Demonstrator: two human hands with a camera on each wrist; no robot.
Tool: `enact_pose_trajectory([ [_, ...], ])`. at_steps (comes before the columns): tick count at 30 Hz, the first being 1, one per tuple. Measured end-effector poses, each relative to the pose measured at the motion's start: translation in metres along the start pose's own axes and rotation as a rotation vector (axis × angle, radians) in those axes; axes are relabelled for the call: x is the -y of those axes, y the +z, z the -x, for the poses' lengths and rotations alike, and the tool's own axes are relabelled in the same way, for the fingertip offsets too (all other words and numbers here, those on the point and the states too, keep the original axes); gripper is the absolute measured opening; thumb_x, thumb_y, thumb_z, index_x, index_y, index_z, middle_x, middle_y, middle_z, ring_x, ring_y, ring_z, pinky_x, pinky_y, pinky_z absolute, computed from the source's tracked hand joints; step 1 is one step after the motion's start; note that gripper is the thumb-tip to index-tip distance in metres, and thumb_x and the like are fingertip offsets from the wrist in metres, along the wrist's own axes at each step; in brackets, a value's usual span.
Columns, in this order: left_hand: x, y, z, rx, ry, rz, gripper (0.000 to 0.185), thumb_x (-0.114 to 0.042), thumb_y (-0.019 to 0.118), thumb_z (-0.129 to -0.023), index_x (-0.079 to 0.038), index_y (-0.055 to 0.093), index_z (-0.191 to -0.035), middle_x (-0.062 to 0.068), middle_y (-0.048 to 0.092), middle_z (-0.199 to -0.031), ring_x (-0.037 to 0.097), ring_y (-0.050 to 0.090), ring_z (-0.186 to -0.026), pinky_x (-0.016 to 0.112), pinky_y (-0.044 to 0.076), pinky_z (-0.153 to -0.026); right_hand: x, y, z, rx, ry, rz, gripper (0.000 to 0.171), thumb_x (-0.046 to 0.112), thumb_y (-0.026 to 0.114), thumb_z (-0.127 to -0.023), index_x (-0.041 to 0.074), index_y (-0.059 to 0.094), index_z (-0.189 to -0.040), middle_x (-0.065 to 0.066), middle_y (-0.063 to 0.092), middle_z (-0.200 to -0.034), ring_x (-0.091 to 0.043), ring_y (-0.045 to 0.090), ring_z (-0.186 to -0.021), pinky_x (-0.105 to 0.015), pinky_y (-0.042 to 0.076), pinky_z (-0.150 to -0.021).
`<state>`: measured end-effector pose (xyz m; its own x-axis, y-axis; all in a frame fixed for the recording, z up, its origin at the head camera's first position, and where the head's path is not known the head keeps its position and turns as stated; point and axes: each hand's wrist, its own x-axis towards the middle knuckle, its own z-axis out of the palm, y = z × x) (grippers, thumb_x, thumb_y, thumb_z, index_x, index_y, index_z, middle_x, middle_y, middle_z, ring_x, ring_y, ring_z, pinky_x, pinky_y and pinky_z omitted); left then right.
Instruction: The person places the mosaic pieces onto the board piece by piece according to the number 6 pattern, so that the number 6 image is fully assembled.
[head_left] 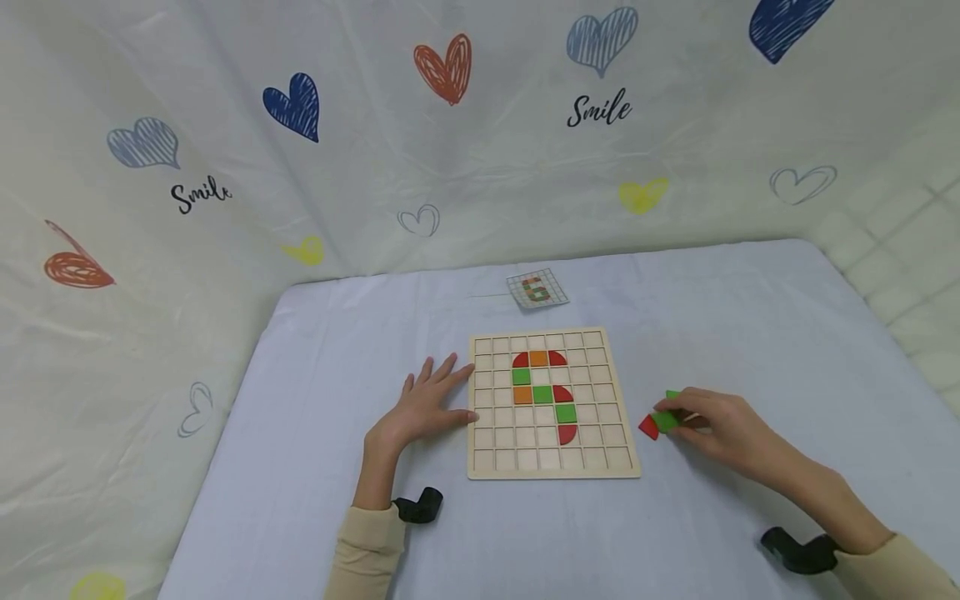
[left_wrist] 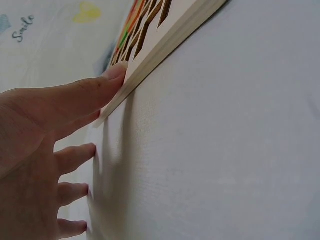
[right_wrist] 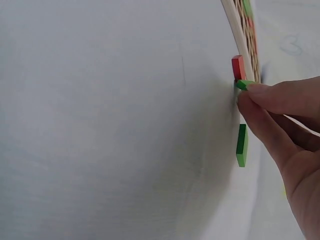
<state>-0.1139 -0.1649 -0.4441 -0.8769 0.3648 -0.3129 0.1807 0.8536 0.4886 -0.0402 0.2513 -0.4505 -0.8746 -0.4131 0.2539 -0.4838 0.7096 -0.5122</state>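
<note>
On the desk point(head_left: 315, 467), which is covered with a pale blue cloth, lies one square wooden grid board point(head_left: 552, 404) with rows of small square cells. Inside the board I count nine coloured tiles: four red quarter-round tiles, three green square tiles and two orange square tiles, and together they form a curved figure.

To the right of the board, on the cloth, there are three loose tiles. One is a small red tile point(head_left: 648, 427), lying just beside the board's right edge. One is a green square tile point(head_left: 665, 421), which the right hand point(head_left: 716, 429) pinches between the thumb and the index finger; its fingers point(right_wrist: 265, 97) are curled around the tile and the tile touches the red one. The right wrist view shows a second green tile point(right_wrist: 242, 145) lying flat on the cloth under the hand; in the head view only a small green corner of it is seen above the fingers.

The left hand point(head_left: 423, 408) rests flat on the cloth at the left side of the board. Its fingers are straight and spread, it holds nothing, and the thumb point(left_wrist: 85, 97) presses against the board's left edge.

Behind the board lies one small pattern card point(head_left: 537, 289) with a grid and a coloured figure, perhaps a number 6, but it is too small to read well.

Around the desk hangs a white curtain point(head_left: 375, 150) printed with hearts in blue, red and yellow and the word "Smile", which I can see two times
</note>
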Motion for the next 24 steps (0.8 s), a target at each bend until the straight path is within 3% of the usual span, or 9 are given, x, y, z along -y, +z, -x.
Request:
enact_pose_trajectory([
  [10,-0.001,-0.001,0.001,0.002,-0.001,0.004,0.077,-0.048,0.070,-0.085,-0.031,0.034,-0.152,0.000,0.014,-0.164,0.033,-0.003,-0.153,0.061,0.001,-0.120,0.007,0.002,-0.008,0.028,0.025,-0.101,0.042,-0.011,0.078,-0.068,0.003,0.070,-0.107,0.000,0.070,-0.098,-0.003,0.067,-0.082,-0.018,0.057,-0.069],
  [19,0.000,-0.001,0.000,-0.001,-0.001,0.012,0.078,-0.047,0.070,-0.085,-0.031,0.034,-0.151,0.000,0.015,-0.164,0.034,-0.002,-0.152,0.062,0.001,-0.119,0.021,0.013,-0.025,0.040,-0.021,-0.073,0.040,0.002,0.085,-0.068,0.013,0.072,-0.105,0.011,0.068,-0.091,-0.003,0.059,-0.075,-0.021,0.056,-0.069],
  [24,-0.001,-0.001,0.001,0.007,-0.003,0.020,0.079,-0.047,0.071,-0.085,-0.031,0.033,-0.152,0.000,0.014,-0.165,0.034,-0.003,-0.153,0.061,0.000,-0.119,0.030,0.019,-0.033,0.065,-0.029,-0.098,0.037,0.006,0.085,-0.070,0.012,0.072,-0.105,0.011,0.067,-0.091,-0.007,0.058,-0.075,-0.021,0.053,-0.066],
])
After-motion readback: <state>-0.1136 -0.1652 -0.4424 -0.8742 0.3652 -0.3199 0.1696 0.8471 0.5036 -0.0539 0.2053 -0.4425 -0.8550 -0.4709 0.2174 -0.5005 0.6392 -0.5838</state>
